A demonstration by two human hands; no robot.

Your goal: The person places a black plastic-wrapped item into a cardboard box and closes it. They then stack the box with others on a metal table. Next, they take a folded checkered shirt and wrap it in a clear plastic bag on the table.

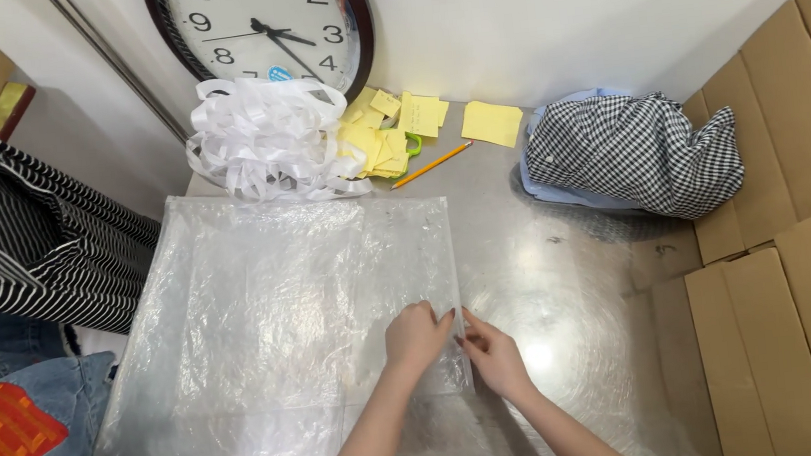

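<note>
Head view looks down on a stack of clear plastic bags (265, 311) lying flat on the left half of a shiny metal surface (568, 272). Both hands meet at the stack's right edge: the left hand (416, 336) rests fingers-down on the plastic, its grip closed over the edge, and the right hand (494, 356) pinches that same edge. Along the far edge lie white paper strips (263, 138), yellow sticky notes (415, 118) and a pencil (431, 165); a checked shirt (631, 152) sits at the far right corner. A wall clock (267, 28) leans against the white wall, cardboard boxes (791, 221) line the right side, and striped clothing (20, 235) hangs left.
</note>
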